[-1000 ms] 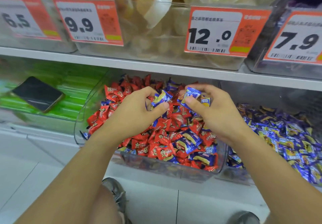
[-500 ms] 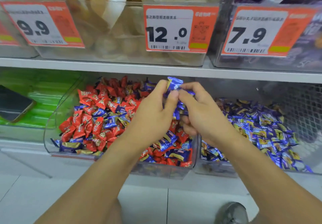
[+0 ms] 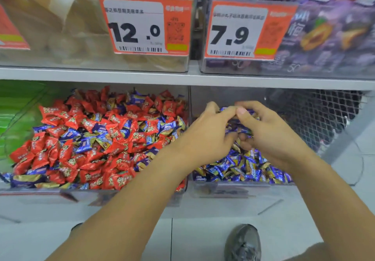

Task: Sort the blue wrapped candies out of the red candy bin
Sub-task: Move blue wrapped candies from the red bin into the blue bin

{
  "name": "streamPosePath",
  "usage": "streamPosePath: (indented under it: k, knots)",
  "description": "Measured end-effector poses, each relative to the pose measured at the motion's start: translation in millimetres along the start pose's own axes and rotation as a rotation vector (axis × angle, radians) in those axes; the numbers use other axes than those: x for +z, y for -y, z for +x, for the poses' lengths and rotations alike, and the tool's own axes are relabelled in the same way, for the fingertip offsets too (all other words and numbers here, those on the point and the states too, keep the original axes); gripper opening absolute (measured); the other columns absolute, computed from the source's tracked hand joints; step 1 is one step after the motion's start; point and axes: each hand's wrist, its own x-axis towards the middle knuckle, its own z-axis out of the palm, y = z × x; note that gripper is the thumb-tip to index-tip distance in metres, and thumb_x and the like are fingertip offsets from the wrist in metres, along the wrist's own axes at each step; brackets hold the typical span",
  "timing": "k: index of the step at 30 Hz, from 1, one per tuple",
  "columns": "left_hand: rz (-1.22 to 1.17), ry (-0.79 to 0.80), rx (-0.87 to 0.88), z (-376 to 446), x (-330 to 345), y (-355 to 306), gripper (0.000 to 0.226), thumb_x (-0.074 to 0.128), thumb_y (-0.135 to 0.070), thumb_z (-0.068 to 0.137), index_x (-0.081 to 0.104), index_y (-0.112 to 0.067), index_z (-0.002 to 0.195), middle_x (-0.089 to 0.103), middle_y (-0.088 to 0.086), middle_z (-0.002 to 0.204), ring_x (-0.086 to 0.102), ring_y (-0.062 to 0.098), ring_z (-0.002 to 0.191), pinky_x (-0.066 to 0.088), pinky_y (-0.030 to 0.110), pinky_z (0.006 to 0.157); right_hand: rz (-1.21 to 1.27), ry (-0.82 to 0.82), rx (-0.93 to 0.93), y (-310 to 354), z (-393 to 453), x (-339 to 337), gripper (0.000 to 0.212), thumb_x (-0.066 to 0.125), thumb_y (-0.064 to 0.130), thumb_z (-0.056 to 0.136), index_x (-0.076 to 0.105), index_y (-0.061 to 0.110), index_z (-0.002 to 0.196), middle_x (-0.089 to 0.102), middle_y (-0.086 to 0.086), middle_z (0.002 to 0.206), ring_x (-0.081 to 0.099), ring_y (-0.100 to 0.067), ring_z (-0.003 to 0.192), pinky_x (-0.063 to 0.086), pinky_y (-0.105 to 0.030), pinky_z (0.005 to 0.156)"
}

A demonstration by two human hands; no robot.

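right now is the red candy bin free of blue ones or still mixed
Still mixed: the red candy bin shows many blue wrapped candies scattered among the red candies.

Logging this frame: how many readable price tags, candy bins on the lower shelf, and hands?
Readable price tags: 2 (12.0 tag, 7.9 tag)
Lower-shelf candy bins: 2 (red candy bin, blue candy bin)
Hands: 2 (left hand, right hand, gripping blue wrapped candies)
Total: 6

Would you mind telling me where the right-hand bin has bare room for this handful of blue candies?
The clear plastic blue-candy bin is bare at its back, between the rear wall and the wire mesh. Its front is heaped with blue wrapped candies. Both hands, left hand and right hand, crowd the middle.
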Motion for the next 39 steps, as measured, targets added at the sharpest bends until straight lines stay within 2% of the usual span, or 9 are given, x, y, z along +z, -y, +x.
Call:
streamPosePath:
  k: [3,6,10,14,19,23,27,31,39]
  knots:
    - [0.091,0.032,0.023,3.9,-5.2,2.5,0.073,0.06,-0.027,0.088,0.021,-0.045,0.147,0.042,0.004,0.11,0.049,0.02,0.097,0.041,0.032,0.09,-0.136,-0.081,-0.095,-9.1,1.9,-21.5,0.028,0.057,0.012,0.098,0.066,0.036,0.107,0.068,-0.009,0.095,0.055,-0.019,0.065,0.052,-0.038,0.061]
    - [0.32,-0.152,0.002,-0.1,-14.7,8.3,0.059,0.053,-0.034,0.09,0.03,-0.036,0.145,0.042,0.003,0.103,0.044,0.028,0.104,0.038,0.047,0.096,-0.249,-0.123,-0.086,-13.3,5.4,-36.2,0.031,0.065,0.006,0.09,0.073,0.036,0.095,0.068,-0.014,0.084,0.052,-0.027,0.069,0.056,-0.06,0.073]
    - [0.321,-0.261,-0.009,-21.9,-40.2,37.8,0.04,0.046,-0.027,0.084,0.059,-0.022,0.121,0.052,0.001,0.102,0.047,0.027,0.102,0.042,0.045,0.091,-0.183,-0.106,-0.126,-5.4,10.5,-38.5,0.022,0.075,0.008,0.084,0.076,0.027,0.094,0.074,0.004,0.097,0.067,-0.016,0.083,0.054,-0.029,0.081]
    - [0.518,0.067,-0.184,-57.8,-58.5,75.2,0.052,0.035,-0.048,0.085,0.052,-0.03,0.131,0.057,-0.002,0.118,0.049,0.024,0.11,0.044,0.044,0.093,-0.283,-0.048,-0.233,8.2,15.0,-17.1,0.015,0.076,0.017,0.084,0.074,0.024,0.097,0.074,0.007,0.09,0.068,-0.007,0.085,0.052,-0.019,0.083]
    - [0.481,0.092,-0.244,-78.1,-71.4,99.1,0.046,0.049,-0.057,0.089,0.055,-0.036,0.129,0.06,-0.005,0.11,0.052,0.019,0.107,0.047,0.041,0.091,-0.502,0.182,-0.446,20.8,11.3,43.7,0.007,0.073,0.021,0.086,0.072,0.025,0.091,0.069,0.009,0.07,0.062,-0.001,0.065,0.045,-0.015,0.065]
    - [0.459,0.044,-0.233,-84.7,-83.8,108.4,0.036,0.064,-0.039,0.088,0.06,-0.03,0.122,0.059,-0.003,0.112,0.052,0.019,0.11,0.046,0.039,0.093,-0.76,0.238,-0.657,31.9,16.3,84.7,0.015,0.074,0.034,0.082,0.07,0.03,0.095,0.064,0.014,0.08,0.058,-0.007,0.08,0.045,-0.03,0.082]
    - [0.448,0.017,-0.235,-90.0,-94.1,109.4,0.035,0.066,-0.033,0.086,0.059,-0.029,0.12,0.058,-0.005,0.112,0.052,0.019,0.11,0.043,0.039,0.096,-1.212,0.25,-0.512,33.5,26.9,105.6,0.04,0.064,0.05,0.087,0.061,0.027,0.119,0.058,0.003,0.111,0.055,-0.019,0.108,0.033,-0.044,0.105]
    - [0.508,0.045,-0.252,-97.3,-102.9,110.0,0.041,0.066,-0.034,0.085,0.054,-0.03,0.124,0.055,-0.006,0.117,0.049,0.018,0.112,0.043,0.041,0.097,-1.576,0.306,-0.427,34.2,30.2,118.9,0.063,0.068,0.056,0.08,0.05,0.026,0.132,0.053,0.001,0.119,0.049,-0.022,0.119,0.025,-0.048,0.103]
    - [0.435,0.023,-0.253,-104.3,-110.1,110.7,0.054,0.074,-0.026,0.077,0.05,-0.028,0.125,0.051,-0.004,0.111,0.046,0.016,0.11,0.04,0.031,0.093,-1.392,0.413,-0.448,33.5,48.7,133.4,0.059,0.078,0.035,0.081,0.056,0.026,0.135,0.064,-0.005,0.12,0.058,-0.026,0.113,0.042,-0.034,0.092]
